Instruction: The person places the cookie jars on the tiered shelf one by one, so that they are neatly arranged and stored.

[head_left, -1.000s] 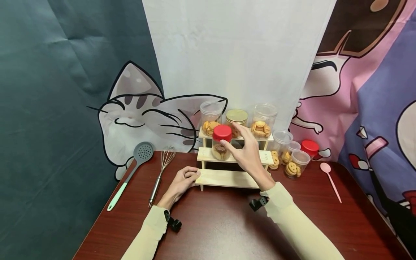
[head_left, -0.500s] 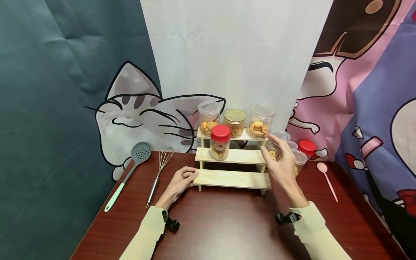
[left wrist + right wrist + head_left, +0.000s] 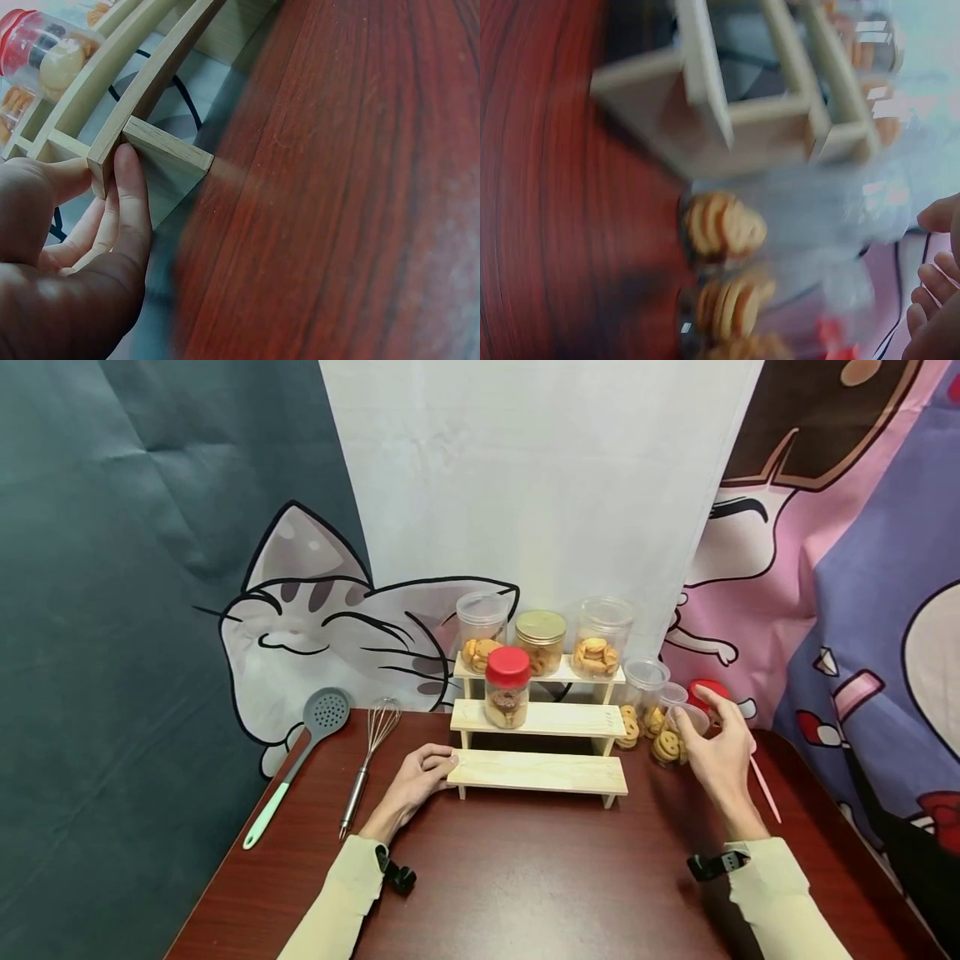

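A three-step wooden rack (image 3: 537, 772) stands mid-table. My left hand (image 3: 411, 787) pinches the left end of its lowest step between thumb and fingers, plain in the left wrist view (image 3: 97, 240). On the middle step, toward the left, stands a red-lidded jar (image 3: 507, 690). The top step holds a clear-lidded jar (image 3: 482, 633), a gold-lidded jar (image 3: 540, 645) and a wider clear jar (image 3: 602, 643). My right hand (image 3: 722, 757), thumb and fingers spread, is over the front clear jar (image 3: 670, 745) right of the rack; whether it touches the lid I cannot tell.
Behind that jar stand a tall clear jar (image 3: 643, 687), a smaller clear one (image 3: 657, 718) and a red-lidded one (image 3: 701, 690). A pink spoon (image 3: 765, 787) lies at right. At left lie a slotted turner (image 3: 303, 750) and a whisk (image 3: 367, 760). Cloth backdrops (image 3: 555, 485) hang behind.
My right hand has left the red-lidded jar on the middle step and moved right, past the rack, to the group of jars. The left hand has kept its hold on the lowest step.
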`<state>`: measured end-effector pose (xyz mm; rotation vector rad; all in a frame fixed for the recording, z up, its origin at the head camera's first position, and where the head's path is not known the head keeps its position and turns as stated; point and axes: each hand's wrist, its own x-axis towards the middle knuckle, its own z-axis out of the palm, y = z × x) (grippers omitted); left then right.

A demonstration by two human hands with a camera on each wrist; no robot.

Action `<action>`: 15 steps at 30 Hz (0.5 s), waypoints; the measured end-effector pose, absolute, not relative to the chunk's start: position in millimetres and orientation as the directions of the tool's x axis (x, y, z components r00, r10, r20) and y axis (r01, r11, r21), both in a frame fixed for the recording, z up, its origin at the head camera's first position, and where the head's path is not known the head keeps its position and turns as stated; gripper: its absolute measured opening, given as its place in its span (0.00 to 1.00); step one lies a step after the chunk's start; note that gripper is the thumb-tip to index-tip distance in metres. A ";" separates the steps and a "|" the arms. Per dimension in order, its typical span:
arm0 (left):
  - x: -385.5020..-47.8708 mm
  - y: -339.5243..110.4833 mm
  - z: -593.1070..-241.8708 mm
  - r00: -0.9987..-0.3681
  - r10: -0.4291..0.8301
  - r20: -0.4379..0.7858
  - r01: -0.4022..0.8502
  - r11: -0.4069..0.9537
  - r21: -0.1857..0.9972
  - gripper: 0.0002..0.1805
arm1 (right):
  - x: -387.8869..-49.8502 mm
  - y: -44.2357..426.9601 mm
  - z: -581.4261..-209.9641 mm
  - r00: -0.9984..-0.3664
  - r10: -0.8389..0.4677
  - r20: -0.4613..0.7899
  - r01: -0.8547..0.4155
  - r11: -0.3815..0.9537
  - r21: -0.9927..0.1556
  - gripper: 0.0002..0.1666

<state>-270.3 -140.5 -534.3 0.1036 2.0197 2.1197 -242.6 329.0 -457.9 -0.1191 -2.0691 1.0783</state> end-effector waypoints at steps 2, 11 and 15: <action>-270.3 -141.1 -534.7 -0.976 0.198 -0.094 -0.105 -0.043 0.994 0.22 | -248.3 338.6 -464.2 -0.704 0.418 0.574 -0.206 0.653 -0.729 0.31; -270.5 -141.8 -535.7 -0.975 0.207 -0.084 -0.096 -0.051 0.994 0.23 | -254.7 355.1 -481.5 -0.840 0.383 0.384 -0.062 0.635 -0.770 0.47; -271.5 -141.8 -536.4 -0.974 0.208 -0.085 -0.099 -0.061 0.993 0.23 | -256.1 357.1 -489.1 -0.860 0.368 0.354 -0.045 0.636 -0.771 0.50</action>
